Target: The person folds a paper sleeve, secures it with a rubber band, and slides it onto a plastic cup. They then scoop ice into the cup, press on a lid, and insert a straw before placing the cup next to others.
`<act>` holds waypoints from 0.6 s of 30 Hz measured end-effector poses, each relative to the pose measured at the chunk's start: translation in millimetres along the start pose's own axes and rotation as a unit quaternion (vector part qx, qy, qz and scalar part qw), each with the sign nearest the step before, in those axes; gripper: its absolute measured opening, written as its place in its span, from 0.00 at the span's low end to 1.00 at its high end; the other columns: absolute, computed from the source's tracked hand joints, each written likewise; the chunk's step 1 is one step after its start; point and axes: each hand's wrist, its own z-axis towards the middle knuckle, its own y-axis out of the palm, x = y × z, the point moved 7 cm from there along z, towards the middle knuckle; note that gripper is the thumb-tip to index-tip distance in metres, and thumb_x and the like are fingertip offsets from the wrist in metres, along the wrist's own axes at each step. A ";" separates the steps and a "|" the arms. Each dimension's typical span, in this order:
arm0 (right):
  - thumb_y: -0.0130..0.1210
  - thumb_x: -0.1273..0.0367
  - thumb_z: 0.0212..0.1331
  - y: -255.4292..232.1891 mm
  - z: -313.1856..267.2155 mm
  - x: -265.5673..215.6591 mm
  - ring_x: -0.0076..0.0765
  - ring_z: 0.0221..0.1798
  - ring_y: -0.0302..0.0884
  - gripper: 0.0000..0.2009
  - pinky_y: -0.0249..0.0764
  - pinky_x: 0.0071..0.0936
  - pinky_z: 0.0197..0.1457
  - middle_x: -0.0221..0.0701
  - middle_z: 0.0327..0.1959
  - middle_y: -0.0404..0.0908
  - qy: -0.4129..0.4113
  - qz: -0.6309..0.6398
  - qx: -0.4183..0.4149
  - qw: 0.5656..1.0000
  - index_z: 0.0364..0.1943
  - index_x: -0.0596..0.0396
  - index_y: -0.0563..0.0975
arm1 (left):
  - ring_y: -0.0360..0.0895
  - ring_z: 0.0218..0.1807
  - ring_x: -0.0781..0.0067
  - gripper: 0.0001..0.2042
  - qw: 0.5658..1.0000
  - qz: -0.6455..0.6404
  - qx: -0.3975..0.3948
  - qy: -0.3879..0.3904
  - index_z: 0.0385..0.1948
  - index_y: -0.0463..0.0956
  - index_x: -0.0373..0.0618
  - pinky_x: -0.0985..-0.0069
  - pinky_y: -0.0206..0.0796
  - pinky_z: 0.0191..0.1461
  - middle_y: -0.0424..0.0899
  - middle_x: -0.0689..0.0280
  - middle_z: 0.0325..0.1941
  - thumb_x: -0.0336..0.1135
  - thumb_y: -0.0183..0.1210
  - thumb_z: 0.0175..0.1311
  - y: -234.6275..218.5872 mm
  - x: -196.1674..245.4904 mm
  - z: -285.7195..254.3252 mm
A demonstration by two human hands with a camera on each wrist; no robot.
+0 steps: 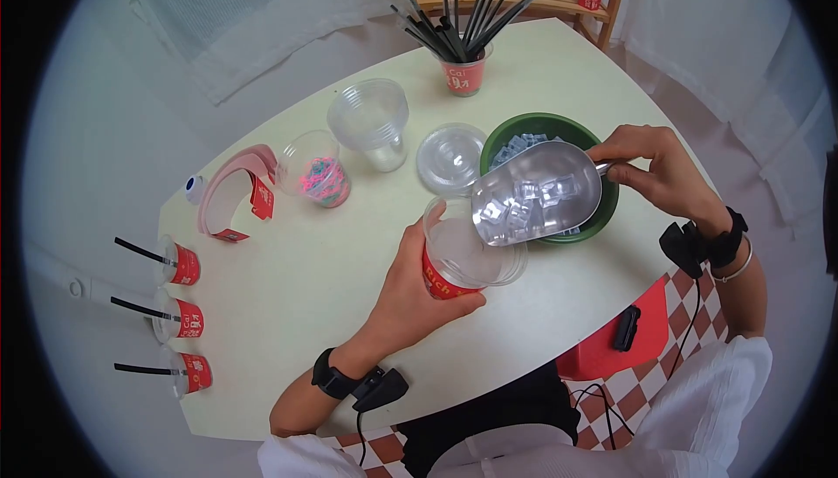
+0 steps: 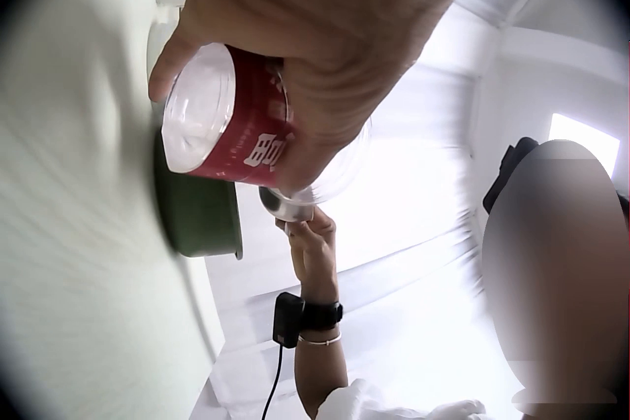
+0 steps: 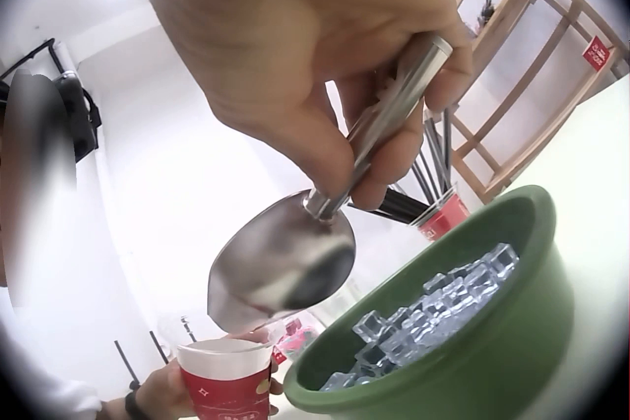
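My left hand (image 1: pixel 397 299) grips a clear plastic cup with a red paper sleeve (image 1: pixel 443 279), fingers and thumb wrapped round its side. Pale, whitish contents show inside the cup. The handle of a shiny metal scoop (image 1: pixel 572 168) is pinched in my right hand (image 1: pixel 655 168). Several clear ice cubes (image 1: pixel 524 207) lie in the scoop, whose front lip overlaps the cup's rim in the head view. Behind and below the scoop stands a green bowl (image 3: pixel 536 272), partly hidden by it in the head view, with more clear cubes (image 3: pixel 443 307) inside.
A clear lid stack (image 1: pixel 449 157), stacked clear cups (image 1: pixel 371 116) and a cup of pink and teal bits (image 1: pixel 325 183) stand beyond the left hand. Black straws (image 1: pixel 463 37) fill a cup at the back. Three lidded cups (image 1: pixel 188 316) line the left edge, near a pink headband-like object (image 1: pixel 214 199).
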 end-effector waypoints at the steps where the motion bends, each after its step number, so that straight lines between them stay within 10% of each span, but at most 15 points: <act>1: 0.58 0.78 0.47 1.9 0.3 -12.3 0.31 0.35 0.75 0.14 0.67 0.29 0.44 0.31 0.31 0.79 -0.029 -0.060 0.000 0.998 0.41 0.54 0.81 | 0.63 0.63 0.59 0.48 1.000 0.016 -0.001 0.009 0.65 0.49 0.39 0.67 0.59 0.64 0.62 0.54 0.59 0.37 0.72 0.40 0.1 2.1 1.1; 11: 0.60 0.76 0.44 25.0 -10.2 -93.6 0.30 0.33 0.72 0.12 0.62 0.31 0.43 0.25 0.27 0.77 -0.216 -0.349 0.046 0.911 0.35 0.47 0.81 | 0.63 0.62 0.61 0.47 0.998 -0.010 -0.048 0.032 0.64 0.52 0.42 0.68 0.57 0.65 0.62 0.57 0.58 0.34 0.72 0.37 9.1 -7.9 -1.2; 18: 0.56 0.80 0.47 -23.5 -7.6 -53.0 0.37 0.34 0.74 0.12 0.63 0.35 0.48 0.30 0.30 0.78 -0.093 -0.332 0.173 0.923 0.37 0.53 0.80 | 0.62 0.62 0.64 0.48 0.994 -0.016 -0.008 0.107 0.62 0.54 0.44 0.70 0.56 0.66 0.62 0.61 0.59 0.33 0.75 0.34 -14.6 -13.5 -16.7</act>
